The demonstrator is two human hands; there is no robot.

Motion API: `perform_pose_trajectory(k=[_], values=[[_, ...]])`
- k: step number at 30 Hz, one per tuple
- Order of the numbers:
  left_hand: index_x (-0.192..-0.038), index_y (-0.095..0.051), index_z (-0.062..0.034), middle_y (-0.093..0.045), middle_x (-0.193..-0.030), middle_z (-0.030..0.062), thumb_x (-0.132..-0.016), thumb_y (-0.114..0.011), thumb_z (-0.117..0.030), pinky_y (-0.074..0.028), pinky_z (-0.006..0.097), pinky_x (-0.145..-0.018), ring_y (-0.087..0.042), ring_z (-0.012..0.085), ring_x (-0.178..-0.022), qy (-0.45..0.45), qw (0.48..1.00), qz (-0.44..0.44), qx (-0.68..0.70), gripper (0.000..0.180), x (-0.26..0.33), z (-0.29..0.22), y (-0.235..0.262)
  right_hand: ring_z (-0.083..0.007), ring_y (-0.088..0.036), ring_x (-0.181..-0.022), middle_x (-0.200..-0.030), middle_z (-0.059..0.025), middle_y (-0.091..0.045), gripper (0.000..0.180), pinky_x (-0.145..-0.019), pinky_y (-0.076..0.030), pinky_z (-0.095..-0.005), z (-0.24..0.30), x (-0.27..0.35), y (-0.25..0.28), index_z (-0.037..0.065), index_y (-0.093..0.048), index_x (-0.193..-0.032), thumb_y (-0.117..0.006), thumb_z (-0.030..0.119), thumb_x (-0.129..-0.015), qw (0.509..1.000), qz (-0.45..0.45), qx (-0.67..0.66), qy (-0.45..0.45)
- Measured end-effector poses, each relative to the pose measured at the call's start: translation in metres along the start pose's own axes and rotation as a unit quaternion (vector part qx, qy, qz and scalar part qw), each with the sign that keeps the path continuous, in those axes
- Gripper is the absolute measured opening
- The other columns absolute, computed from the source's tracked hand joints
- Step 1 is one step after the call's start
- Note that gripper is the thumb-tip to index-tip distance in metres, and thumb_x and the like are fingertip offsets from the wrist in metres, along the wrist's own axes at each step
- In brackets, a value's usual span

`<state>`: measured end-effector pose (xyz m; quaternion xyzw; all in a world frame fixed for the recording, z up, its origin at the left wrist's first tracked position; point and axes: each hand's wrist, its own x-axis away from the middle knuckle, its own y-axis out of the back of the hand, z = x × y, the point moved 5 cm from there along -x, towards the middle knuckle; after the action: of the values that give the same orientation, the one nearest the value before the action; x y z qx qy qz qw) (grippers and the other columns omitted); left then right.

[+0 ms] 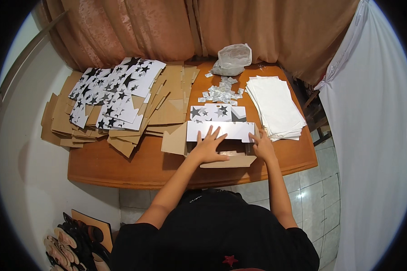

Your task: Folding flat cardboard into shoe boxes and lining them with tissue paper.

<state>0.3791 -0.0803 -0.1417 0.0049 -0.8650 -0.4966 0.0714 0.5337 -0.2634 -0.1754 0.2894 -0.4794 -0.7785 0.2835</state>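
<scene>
A cardboard box (226,161), brown inside with a white outer side, stands part-folded at the table's front. Across its far side runs a white panel (230,128). My left hand (208,148) lies on this panel with fingers spread, its thumb reaching over the box's opening. At the right end, my right hand (263,147) has its fingers and thumb around the side wall's edge. A brown flap (174,141) sticks out to the left. Just beyond the panel shows a white surface with black and grey stars (210,113). Something pale inside the box is partly hidden.
Flat brown cardboard (167,108) and star-printed sheets (122,90) are piled at left. Small clear packets (221,94) lie scattered before a translucent bag (234,58). A stack of white sheets (276,108) lies at right. Shoes (68,246) stand on the floor, lower left.
</scene>
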Motion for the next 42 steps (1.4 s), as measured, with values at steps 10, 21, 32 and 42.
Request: perform_pose_trajectory(k=[10,21,32,42], values=[[-0.141,-0.029,-0.0224,-0.005,-0.151,0.0095,-0.06,-0.05,-0.08,0.005,0.064,-0.102,0.003,0.0349,-0.138,-0.013,0.996,0.079,-0.047,0.101,-0.013,-0.003,-0.029,-0.0333,-0.05,-0.106,-0.114,-0.0209,-0.051,0.05,-0.088,-0.042,-0.0417,-0.062,0.043,0.002,-0.001,-0.052,-0.117,-0.056,0.035,-0.083,0.933,-0.151,-0.158,-0.288],[-0.138,-0.035,-0.0194,-0.002,-0.151,0.0115,-0.06,-0.051,-0.079,0.009,0.065,-0.099,0.007,0.0381,-0.137,-0.036,0.999,0.04,0.006,0.099,-0.004,0.002,-0.042,-0.0205,-0.049,-0.108,-0.122,-0.0118,-0.048,0.038,-0.092,-0.038,-0.0341,-0.016,0.012,0.016,-0.001,-0.053,-0.113,-0.06,0.022,-0.084,0.868,-0.038,-0.481,-0.12],[-0.128,-0.048,-0.0053,-0.001,-0.15,0.0132,-0.056,-0.056,-0.078,0.008,0.066,-0.098,0.01,0.0378,-0.136,-0.004,1.0,0.021,0.002,0.103,0.001,0.005,-0.05,-0.0447,-0.042,-0.113,-0.135,-0.027,-0.025,0.1,-0.089,-0.042,-0.0467,0.054,-0.014,-0.016,0.008,-0.029,-0.133,-0.085,0.018,-0.051,0.99,-0.016,-0.015,-0.139],[-0.128,-0.048,-0.011,-0.007,-0.148,0.0207,-0.064,-0.063,-0.062,0.004,0.067,-0.099,0.004,0.0414,-0.136,0.09,0.985,-0.147,-0.016,0.083,0.036,0.01,0.009,-0.0456,-0.043,-0.109,-0.136,-0.0262,-0.024,0.097,-0.083,-0.044,-0.0517,0.053,-0.015,-0.014,0.009,-0.029,-0.135,-0.081,0.033,-0.056,0.985,0.0,0.008,-0.174]])
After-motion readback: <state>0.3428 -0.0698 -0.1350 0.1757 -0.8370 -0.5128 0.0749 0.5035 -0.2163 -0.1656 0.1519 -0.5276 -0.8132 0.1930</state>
